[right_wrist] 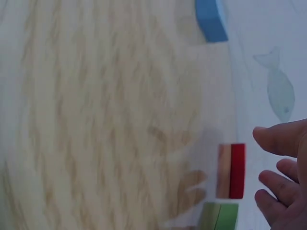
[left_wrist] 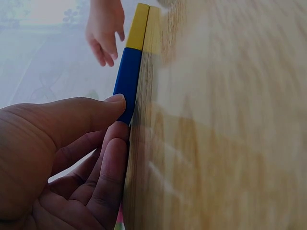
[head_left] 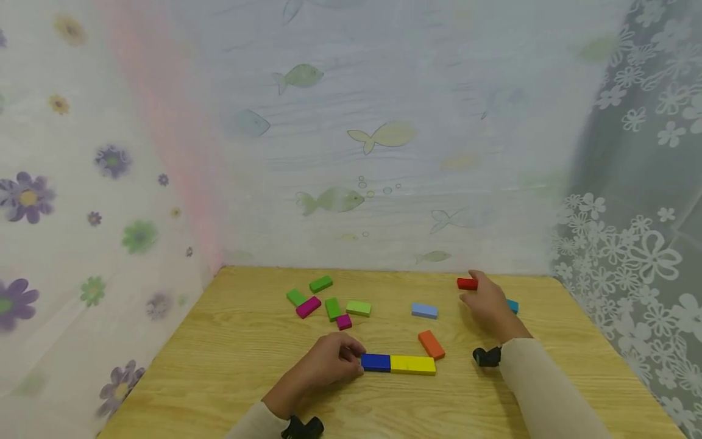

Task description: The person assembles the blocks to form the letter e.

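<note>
My left hand (head_left: 334, 361) is at the near middle of the table, pinching the left end of a dark blue block (head_left: 375, 363) between thumb and fingers. The left wrist view shows the thumb (left_wrist: 112, 106) on that blue block. A yellow block (head_left: 412, 365) stands end to end with it, forming one straight row. At the far right, my right hand (head_left: 488, 305) hovers by a red block (head_left: 467, 284), partly hidden in the head view. The right wrist view shows its fingers (right_wrist: 278, 139) spread apart from the red block (right_wrist: 237, 171), holding nothing.
An orange block (head_left: 431, 344) lies just behind the yellow one, a light blue block (head_left: 425, 311) farther back. A teal block (head_left: 512, 306) is partly behind my right hand. Several green blocks (head_left: 359, 308) and two magenta blocks (head_left: 309, 307) lie at the back left.
</note>
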Demonstrator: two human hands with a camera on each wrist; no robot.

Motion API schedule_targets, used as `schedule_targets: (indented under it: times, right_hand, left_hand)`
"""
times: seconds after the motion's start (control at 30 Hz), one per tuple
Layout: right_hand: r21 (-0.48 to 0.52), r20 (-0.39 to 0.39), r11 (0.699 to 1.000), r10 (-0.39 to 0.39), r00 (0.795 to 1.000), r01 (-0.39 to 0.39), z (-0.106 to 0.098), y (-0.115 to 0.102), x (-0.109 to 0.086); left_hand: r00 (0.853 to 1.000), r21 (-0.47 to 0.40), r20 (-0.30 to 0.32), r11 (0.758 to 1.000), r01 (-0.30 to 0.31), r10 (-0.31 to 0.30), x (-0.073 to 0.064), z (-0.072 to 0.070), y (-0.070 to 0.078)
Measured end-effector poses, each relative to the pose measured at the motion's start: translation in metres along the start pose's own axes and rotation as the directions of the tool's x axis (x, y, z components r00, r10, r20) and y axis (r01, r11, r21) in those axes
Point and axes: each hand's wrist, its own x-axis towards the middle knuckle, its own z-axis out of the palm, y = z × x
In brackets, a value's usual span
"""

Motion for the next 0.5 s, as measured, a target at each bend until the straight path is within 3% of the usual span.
schedule_targets:
  times: [0.27,0.5]
  right_hand:
    - [-0.055,0.082,0.998,0.011,0.997,-0.007,-0.005,0.01,0.003]
    - [-0.051,0.029,0.998,-0.041,0.999,0.042,-0.007,0.012,0.003]
  left_hand:
    - [1.0,-0.01,0.006,1.0,-0.018,0.018,0.001,-0.002,-0.002]
    - [1.0,-0.012,0.006,1.0,-0.023,0.023,0.002,-0.004,0.001]
